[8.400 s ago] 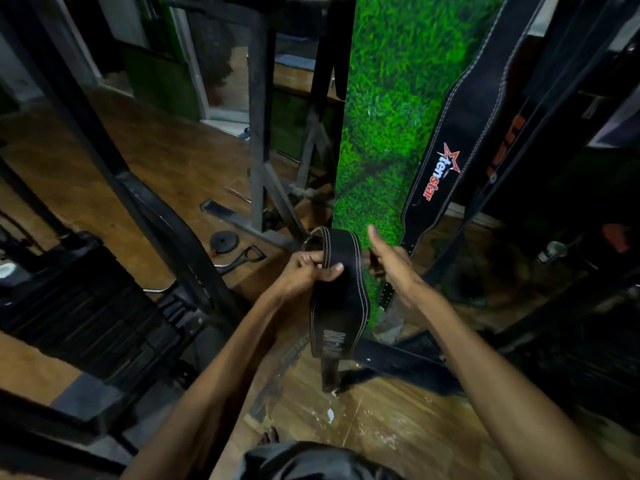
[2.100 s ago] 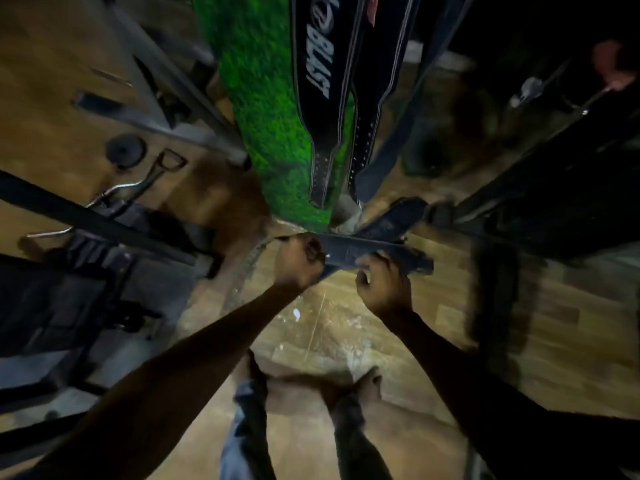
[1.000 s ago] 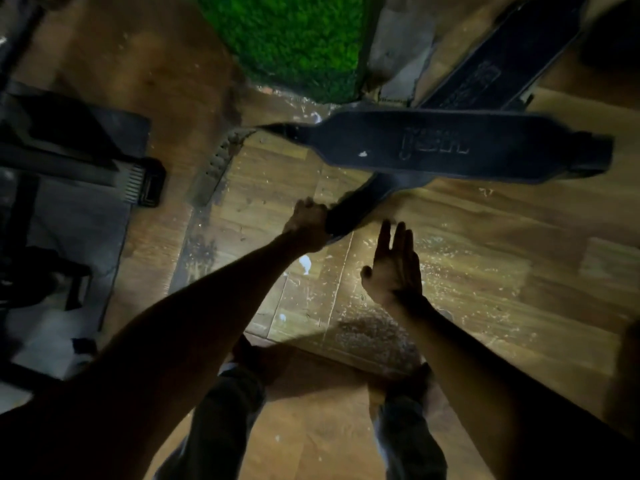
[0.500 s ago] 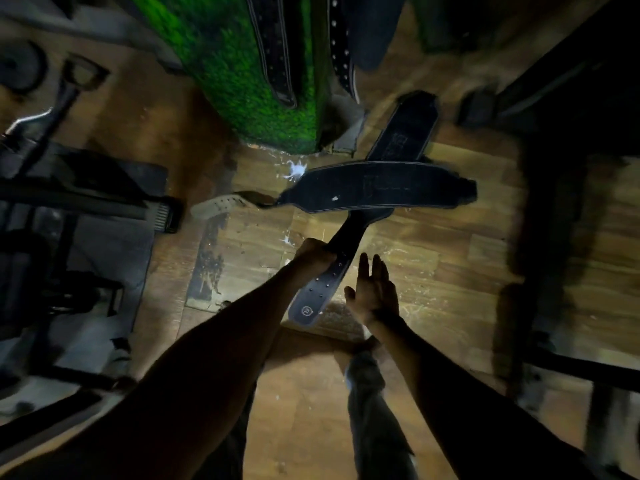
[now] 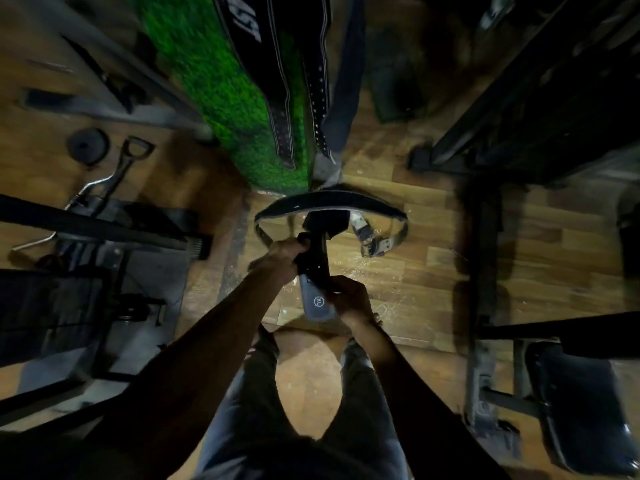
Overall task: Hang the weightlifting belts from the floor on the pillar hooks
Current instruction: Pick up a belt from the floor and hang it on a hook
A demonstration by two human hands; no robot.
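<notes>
Left hand (image 5: 284, 252): fingers closed on held belt (image 5: 317, 271).
Right hand (image 5: 349, 299): fingers closed on its tail.
Risk: dangling end may snag floor belt (image 5: 332, 200).

The scene is dim, with most of the frame sunk in near-black shadow, especially the lower corners and the right side. A pool of warm light falls on the wooden floor (image 5: 398, 271) at centre, where scuffs catch a faint sheen. The green pillar (image 5: 221, 84) is the 1 saturated patch, smeared by motion blur. Both forearms read as dark silhouettes. Wide-angle distortion bends the equipment frames (image 5: 519, 81) outward near the edges, and detail there is soft.
</notes>
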